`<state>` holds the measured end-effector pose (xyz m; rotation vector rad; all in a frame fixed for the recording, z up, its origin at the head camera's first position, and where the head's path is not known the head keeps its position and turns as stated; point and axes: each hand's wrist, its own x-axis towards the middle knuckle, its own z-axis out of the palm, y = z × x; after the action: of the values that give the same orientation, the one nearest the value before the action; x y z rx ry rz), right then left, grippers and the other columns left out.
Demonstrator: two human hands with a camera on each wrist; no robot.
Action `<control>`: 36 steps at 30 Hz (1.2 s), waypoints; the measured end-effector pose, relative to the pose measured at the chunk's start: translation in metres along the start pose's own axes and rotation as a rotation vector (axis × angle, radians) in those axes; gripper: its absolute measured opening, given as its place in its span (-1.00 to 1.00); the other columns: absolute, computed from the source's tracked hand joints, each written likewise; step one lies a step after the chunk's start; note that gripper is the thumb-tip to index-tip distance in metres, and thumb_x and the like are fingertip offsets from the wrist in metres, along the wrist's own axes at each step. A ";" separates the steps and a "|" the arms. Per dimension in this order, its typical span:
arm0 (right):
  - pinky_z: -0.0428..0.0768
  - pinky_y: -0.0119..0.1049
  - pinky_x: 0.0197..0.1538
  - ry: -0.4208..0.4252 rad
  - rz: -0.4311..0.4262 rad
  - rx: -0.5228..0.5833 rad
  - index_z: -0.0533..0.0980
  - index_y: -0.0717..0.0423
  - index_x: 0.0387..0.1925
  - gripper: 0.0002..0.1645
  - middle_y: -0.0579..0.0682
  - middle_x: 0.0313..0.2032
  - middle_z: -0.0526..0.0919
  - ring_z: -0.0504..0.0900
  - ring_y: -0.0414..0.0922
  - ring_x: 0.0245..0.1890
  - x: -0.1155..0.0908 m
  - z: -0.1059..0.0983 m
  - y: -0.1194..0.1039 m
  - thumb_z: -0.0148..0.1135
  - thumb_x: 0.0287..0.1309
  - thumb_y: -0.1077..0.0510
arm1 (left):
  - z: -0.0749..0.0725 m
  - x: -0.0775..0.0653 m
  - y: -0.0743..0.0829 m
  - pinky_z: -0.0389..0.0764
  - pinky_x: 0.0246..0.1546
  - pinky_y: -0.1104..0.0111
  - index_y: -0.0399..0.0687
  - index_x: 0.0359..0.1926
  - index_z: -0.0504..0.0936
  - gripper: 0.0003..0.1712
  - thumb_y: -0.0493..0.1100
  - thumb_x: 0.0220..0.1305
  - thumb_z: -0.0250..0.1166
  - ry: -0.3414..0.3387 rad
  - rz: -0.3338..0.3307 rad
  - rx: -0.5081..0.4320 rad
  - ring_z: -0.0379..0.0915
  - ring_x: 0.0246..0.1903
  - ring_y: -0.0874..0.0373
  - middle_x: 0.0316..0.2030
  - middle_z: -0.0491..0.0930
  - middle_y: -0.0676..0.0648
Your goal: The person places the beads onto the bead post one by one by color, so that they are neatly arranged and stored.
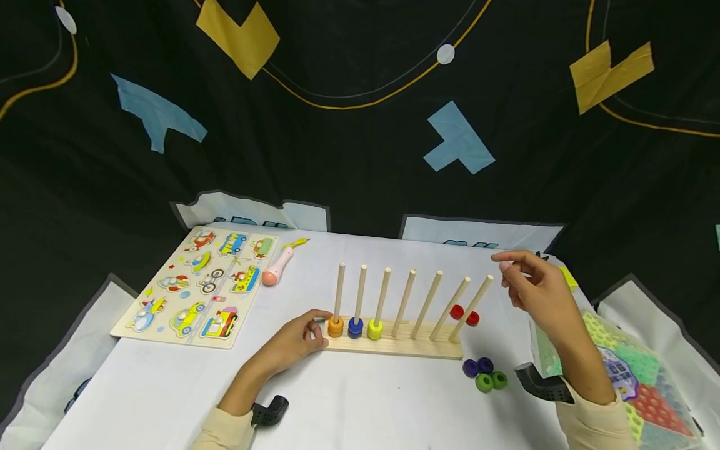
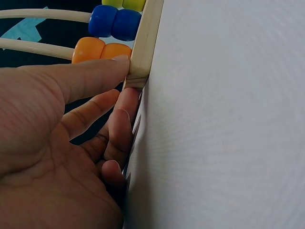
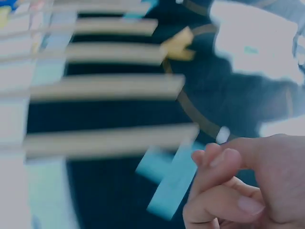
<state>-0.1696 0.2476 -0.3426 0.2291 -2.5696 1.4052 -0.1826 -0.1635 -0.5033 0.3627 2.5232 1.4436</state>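
Note:
A wooden peg rack (image 1: 394,345) stands on the table with several upright rods. Two orange beads (image 1: 335,327) sit on its leftmost rod, two blue beads (image 1: 355,328) on the second and yellow beads (image 1: 375,329) on the third; the other rods are bare. My left hand (image 1: 295,340) pinches the rack's left end, thumb beside the orange beads, as the left wrist view shows. Raised by the top of the rightmost rod (image 1: 472,306), my right hand (image 1: 534,287) holds nothing, its index finger extended and the others loosely bent.
Two red beads (image 1: 472,319) lie behind the rack's right end. Dark purple beads (image 1: 485,365) and green beads (image 1: 484,383) lie in front of it. A picture puzzle board (image 1: 185,265) and a pink-handled toy (image 1: 278,265) are at left; a clear box (image 1: 641,369) is at right.

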 end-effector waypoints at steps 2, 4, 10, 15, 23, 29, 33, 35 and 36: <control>0.49 -0.36 -0.54 0.028 0.090 0.026 0.48 0.06 0.10 -0.55 0.06 -0.39 0.46 0.42 -0.11 -0.57 -0.003 -0.005 0.026 0.03 0.35 -0.11 | 0.000 0.000 0.001 0.34 -0.46 0.40 0.01 0.18 0.46 -0.47 -0.29 0.17 0.32 -0.001 0.002 0.004 0.32 -0.46 0.15 -0.39 0.47 0.00; 0.49 -0.38 -0.53 0.010 0.172 0.043 0.45 0.08 0.12 -0.51 0.07 -0.37 0.45 0.42 -0.15 -0.55 -0.004 -0.007 0.053 0.00 0.36 -0.14 | 0.000 -0.001 0.002 0.34 -0.45 0.40 0.01 0.18 0.46 -0.47 -0.28 0.17 0.32 -0.001 0.003 0.004 0.32 -0.46 0.16 -0.39 0.47 0.00; 0.40 -0.38 -0.56 -0.207 0.319 0.047 0.34 0.15 0.23 -0.49 0.16 -0.33 0.48 0.40 -0.18 -0.56 -0.006 0.008 0.119 0.02 0.38 -0.03 | -0.001 -0.001 0.001 0.33 -0.44 0.39 0.02 0.19 0.45 -0.47 -0.27 0.18 0.31 -0.007 -0.005 -0.001 0.32 -0.45 0.15 -0.38 0.47 0.00; 0.34 -0.38 -0.60 -0.366 0.372 0.018 0.31 0.18 0.26 -0.47 0.10 -0.48 0.50 0.40 -0.16 -0.61 -0.010 0.026 0.145 0.09 0.34 0.08 | 0.000 -0.002 0.000 0.32 -0.45 0.40 0.03 0.20 0.45 -0.47 -0.25 0.19 0.32 -0.024 -0.010 -0.010 0.31 -0.45 0.15 -0.36 0.47 -0.01; 0.32 -0.40 -0.61 -0.414 0.394 0.008 0.29 0.13 0.28 -0.40 0.07 -0.40 0.58 0.45 -0.12 -0.62 -0.001 0.039 0.146 0.18 0.27 0.07 | -0.002 -0.003 0.001 0.32 -0.47 0.42 0.07 0.19 0.45 -0.47 -0.22 0.19 0.33 -0.021 -0.012 -0.014 0.31 -0.46 0.17 -0.35 0.48 -0.02; 0.33 -0.41 -0.62 -0.417 0.406 -0.006 0.31 0.16 0.23 -0.43 0.04 -0.42 0.60 0.49 -0.13 -0.61 0.004 0.044 0.146 0.21 0.25 0.09 | -0.002 -0.005 0.003 0.30 -0.49 0.41 0.04 0.20 0.44 -0.45 -0.22 0.19 0.34 -0.019 0.000 -0.044 0.29 -0.46 0.16 -0.35 0.48 -0.02; 0.31 -0.41 -0.62 -0.408 0.405 -0.026 0.33 0.15 0.21 -0.46 0.03 -0.44 0.59 0.49 -0.14 -0.60 0.004 0.045 0.145 0.21 0.25 0.10 | -0.003 -0.004 0.004 0.30 -0.50 0.40 0.02 0.21 0.44 -0.45 -0.22 0.18 0.35 -0.015 0.008 -0.054 0.29 -0.47 0.15 -0.36 0.48 -0.02; 0.32 -0.39 -0.60 -0.401 0.401 -0.037 0.33 0.15 0.21 -0.46 0.03 -0.45 0.59 0.49 -0.13 -0.59 0.003 0.044 0.144 0.21 0.24 0.10 | -0.003 -0.004 0.004 0.30 -0.49 0.40 0.03 0.21 0.44 -0.45 -0.22 0.18 0.34 -0.019 0.003 -0.045 0.29 -0.47 0.15 -0.36 0.48 -0.02; 0.33 -0.38 -0.60 -0.394 0.398 -0.044 0.33 0.15 0.21 -0.46 0.04 -0.44 0.59 0.49 -0.13 -0.59 0.002 0.044 0.143 0.21 0.24 0.10 | -0.004 -0.003 0.003 0.30 -0.49 0.40 0.04 0.21 0.44 -0.45 -0.23 0.19 0.34 -0.022 0.001 -0.035 0.30 -0.46 0.15 -0.36 0.48 -0.02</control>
<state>-0.2096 0.2875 -0.4815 -0.0208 -3.0993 1.5589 -0.1800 -0.1658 -0.4985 0.3715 2.4780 1.4739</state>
